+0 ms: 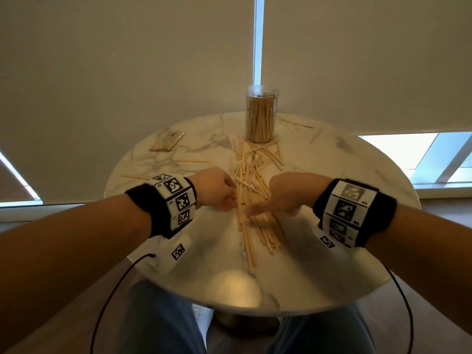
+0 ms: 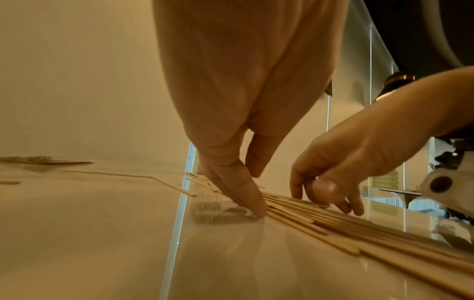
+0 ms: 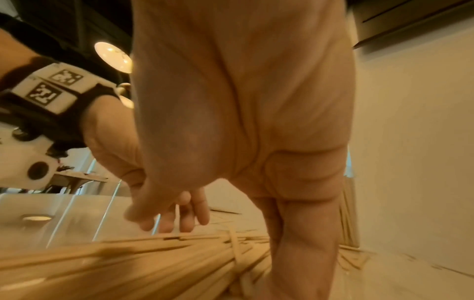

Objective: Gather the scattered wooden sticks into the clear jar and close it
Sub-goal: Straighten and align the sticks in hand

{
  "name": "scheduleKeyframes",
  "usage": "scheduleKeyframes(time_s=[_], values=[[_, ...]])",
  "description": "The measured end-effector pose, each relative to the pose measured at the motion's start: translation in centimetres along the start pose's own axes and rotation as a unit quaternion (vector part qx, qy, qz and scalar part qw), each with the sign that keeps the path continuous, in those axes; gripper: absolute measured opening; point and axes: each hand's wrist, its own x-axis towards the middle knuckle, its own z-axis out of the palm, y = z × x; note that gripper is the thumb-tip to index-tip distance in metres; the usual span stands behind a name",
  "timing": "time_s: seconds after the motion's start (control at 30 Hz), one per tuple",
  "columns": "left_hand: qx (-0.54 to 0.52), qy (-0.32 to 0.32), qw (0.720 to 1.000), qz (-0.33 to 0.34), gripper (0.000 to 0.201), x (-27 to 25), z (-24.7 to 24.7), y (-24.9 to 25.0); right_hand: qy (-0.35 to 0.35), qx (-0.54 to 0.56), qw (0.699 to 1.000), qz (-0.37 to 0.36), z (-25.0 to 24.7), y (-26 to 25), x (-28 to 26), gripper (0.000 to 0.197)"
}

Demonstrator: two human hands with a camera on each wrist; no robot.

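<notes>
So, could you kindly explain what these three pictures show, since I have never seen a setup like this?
No machine here: a person works with bare hands, wearing a camera on the head and one on each wrist. The head view looks down at a round marble table. The other two look along each hand. The left hand and right hand press in on a pile of wooden sticks from either side; no firm grip shows yet. Behind stands the clear jar, already holding sticks. Stray sticks lie about.

No readable words, brand names or numbers appear anywhere. The only markings are black-and-white square coded tags on the left wristband (image 1: 176,198) and the right wristband (image 1: 344,213); small characters beside them are too blurred to read.
</notes>
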Motion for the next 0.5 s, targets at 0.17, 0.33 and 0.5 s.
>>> scheduleKeyframes(time_s=[0.17,0.33,0.5], values=[[-0.029,-0.039,0.998,0.037,0.024,0.0,1.0,0.6,-0.005,0.059,0.998,-0.019,-0.1,-1.1,0.3,0.027],[-0.026,-0.038,0.998,0.037,0.021,0.4,1.7,1.5,0.001,0.132,0.99,0.042,-0.5,-0.3,0.8,0.019],[-0.014,-0.044,0.999,0.004,0.025,0.9,2.0,2.1,0.01,0.25,0.965,0.083,-0.7,1.3,1.1,0.014]])
